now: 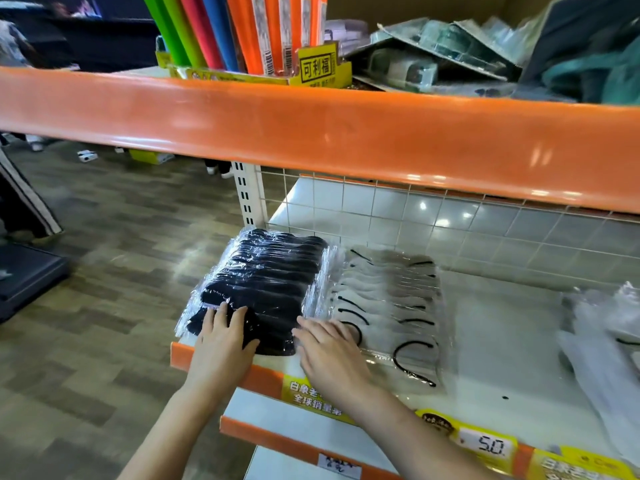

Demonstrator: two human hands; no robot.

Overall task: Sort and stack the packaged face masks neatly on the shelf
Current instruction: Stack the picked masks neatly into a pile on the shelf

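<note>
A row of black face masks (266, 278) in clear wrappers lies overlapped at the left end of the white shelf (491, 327). Beside it on the right lies a similar row of white masks with black ear loops (391, 299). My left hand (223, 336) rests flat on the nearest black packs with fingers straight. My right hand (329, 348) lies flat across the seam between the two rows, fingers pointing left. More wrapped white masks (602, 344) lie loose at the far right of the shelf.
An orange shelf beam (346, 129) overhangs the work area. Above it stand coloured rolls (221, 29) in a yellow box and boxed goods (433, 53). Yellow price tags (485, 445) line the front edge. Wood-pattern floor (104, 271) lies to the left, with a person's leg (24, 202).
</note>
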